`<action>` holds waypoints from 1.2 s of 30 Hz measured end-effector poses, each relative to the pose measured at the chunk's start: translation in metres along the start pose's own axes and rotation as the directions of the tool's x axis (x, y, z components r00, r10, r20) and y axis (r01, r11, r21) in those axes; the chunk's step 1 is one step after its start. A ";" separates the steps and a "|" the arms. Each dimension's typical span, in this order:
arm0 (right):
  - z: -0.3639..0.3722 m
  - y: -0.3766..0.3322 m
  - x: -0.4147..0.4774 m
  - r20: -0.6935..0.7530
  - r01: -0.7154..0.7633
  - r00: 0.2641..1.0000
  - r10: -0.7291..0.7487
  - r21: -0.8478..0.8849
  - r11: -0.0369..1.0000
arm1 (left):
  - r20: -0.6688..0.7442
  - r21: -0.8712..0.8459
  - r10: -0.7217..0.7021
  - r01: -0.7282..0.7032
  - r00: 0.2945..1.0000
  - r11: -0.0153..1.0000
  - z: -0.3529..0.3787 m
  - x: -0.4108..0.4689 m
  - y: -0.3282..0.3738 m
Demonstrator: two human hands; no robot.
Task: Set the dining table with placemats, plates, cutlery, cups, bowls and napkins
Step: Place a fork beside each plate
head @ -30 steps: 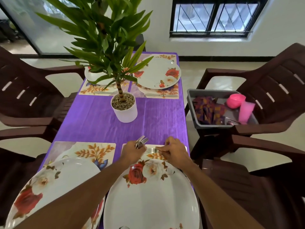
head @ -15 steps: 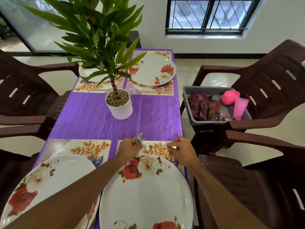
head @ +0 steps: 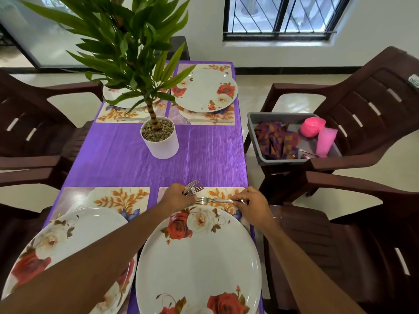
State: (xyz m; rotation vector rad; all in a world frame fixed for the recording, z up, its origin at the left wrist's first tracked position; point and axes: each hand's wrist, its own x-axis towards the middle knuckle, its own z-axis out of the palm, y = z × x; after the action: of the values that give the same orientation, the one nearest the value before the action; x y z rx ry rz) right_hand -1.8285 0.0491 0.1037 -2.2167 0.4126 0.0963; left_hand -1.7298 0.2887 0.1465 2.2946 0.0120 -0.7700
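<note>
Curled fingers of the right hand (head: 251, 205) pinch the handle of a fork (head: 213, 200), held crosswise over the placemat (head: 226, 192) just beyond the plate (head: 199, 257). The left hand (head: 176, 197) grips the spare forks (head: 193, 188) in its fist, tines pointing away, beside the fork's tines.

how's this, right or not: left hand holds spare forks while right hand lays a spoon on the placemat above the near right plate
Not quite. The head view shows tines: the right hand lays a fork, not a spoon, on the placemat above the near right plate. The left hand does hold spare forks.
</note>
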 end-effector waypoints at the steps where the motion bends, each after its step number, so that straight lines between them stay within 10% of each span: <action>1: 0.001 0.000 -0.001 -0.005 -0.003 1.000 0.003 0.005 1.000 | 0.000 0.003 0.000 0.000 1.000 1.000 0.000 0.000 0.000; 24: 0.005 0.003 -0.008 -0.045 -0.084 0.995 0.088 0.083 0.993 | 0.047 -0.017 -0.030 0.031 0.998 0.999 0.000 0.006 -0.004; 30: -0.005 -0.001 -0.008 -0.091 -0.150 0.980 0.176 0.245 0.958 | -0.175 -0.189 -0.026 -0.008 0.984 0.982 -0.007 -0.004 -0.005; 36: -0.001 -0.042 -0.025 -0.119 -0.080 0.983 0.138 0.397 0.914 | -0.055 -0.355 -0.018 -0.003 0.998 0.935 -0.022 -0.037 0.001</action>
State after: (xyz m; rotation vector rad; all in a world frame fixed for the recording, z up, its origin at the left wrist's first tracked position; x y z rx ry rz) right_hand -1.8381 0.0793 0.1412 -1.8092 0.5830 -0.0838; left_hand -1.7488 0.3094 0.1796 1.9709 0.1729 -0.6452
